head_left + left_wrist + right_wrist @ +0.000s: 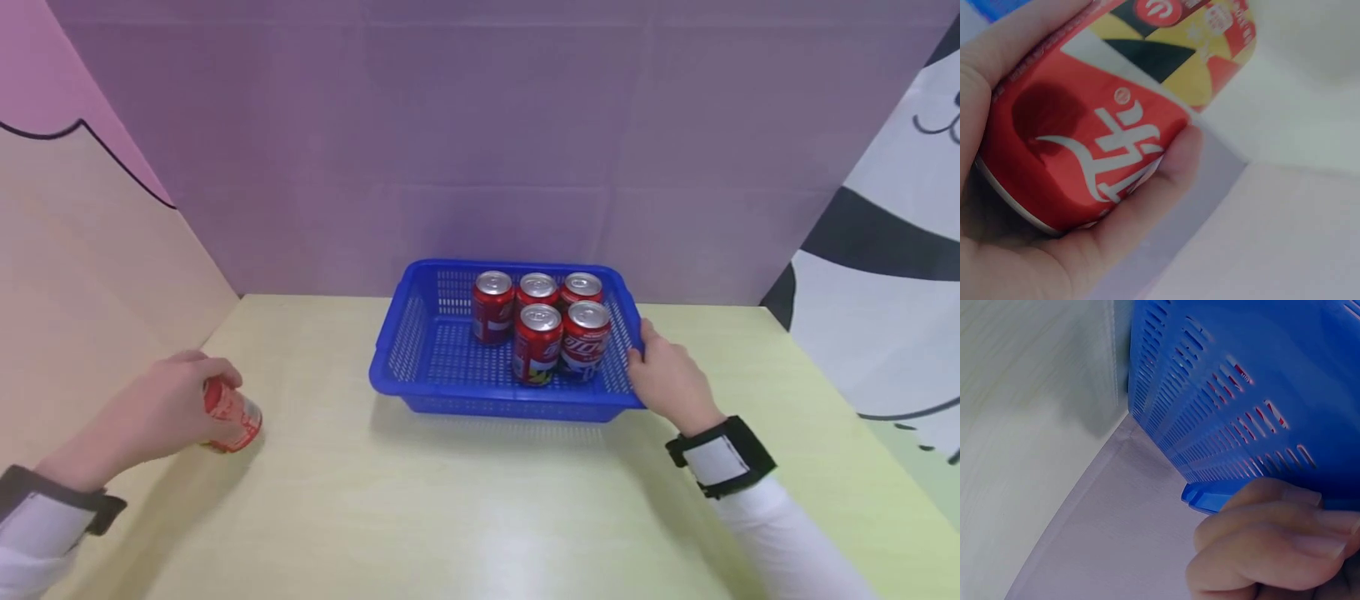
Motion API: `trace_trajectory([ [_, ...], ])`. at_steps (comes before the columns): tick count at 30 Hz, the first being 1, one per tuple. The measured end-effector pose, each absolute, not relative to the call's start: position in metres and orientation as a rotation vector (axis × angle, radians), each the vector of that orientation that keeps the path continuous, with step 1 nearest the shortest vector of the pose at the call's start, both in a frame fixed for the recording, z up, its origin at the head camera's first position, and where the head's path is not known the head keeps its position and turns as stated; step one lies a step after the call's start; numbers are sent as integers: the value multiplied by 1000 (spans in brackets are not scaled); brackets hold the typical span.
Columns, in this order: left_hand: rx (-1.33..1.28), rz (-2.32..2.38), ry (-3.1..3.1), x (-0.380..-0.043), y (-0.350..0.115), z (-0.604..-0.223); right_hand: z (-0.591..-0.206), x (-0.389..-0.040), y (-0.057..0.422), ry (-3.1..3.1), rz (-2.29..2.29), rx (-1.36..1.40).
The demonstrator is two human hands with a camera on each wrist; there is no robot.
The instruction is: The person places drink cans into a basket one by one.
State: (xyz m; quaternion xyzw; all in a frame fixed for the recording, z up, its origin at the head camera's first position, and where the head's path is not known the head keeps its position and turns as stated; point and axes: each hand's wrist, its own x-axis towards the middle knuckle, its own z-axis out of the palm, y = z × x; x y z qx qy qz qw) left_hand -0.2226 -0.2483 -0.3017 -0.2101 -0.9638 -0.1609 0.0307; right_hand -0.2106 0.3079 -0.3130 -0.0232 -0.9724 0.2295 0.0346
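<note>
My left hand (161, 411) grips a red soda can (234, 417) at the left of the table, and the can is tilted. In the left wrist view, thumb and fingers wrap round this soda can (1085, 131), whose label has white lettering and a yellow and dark pattern. A blue plastic basket (487, 400) with slotted walls stands near the back of the table. Several red cans (537, 342) stand upright in its right half. My right hand (672, 379) holds the basket's right rim, and in the right wrist view its fingers (1266, 550) curl at the rim.
The pale wooden table (450, 517) meets a purple cloth-covered wall (495, 150) just behind the basket. A beige and pink panel (82, 250) rises at the left side. On the right is a panel with a black and white drawing (885, 250).
</note>
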Motion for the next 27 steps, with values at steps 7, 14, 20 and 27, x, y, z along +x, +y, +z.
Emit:
trace_trajectory([
  [7, -757, -403, -2761, -230, -208, -235, -313, -210, 308, -2992, 710, -62],
  [14, -924, -419, -2752, -240, -142, -191, -314, -211, 308, -2970, 651, -48],
  [20, -1068, -406, -2782, -253, -98, -186, -316, -212, 306, -2979, 680, -54],
  [27, -1192, -236, -2845, -277, -43, -193, -314, -209, 307, -2972, 667, -65],
])
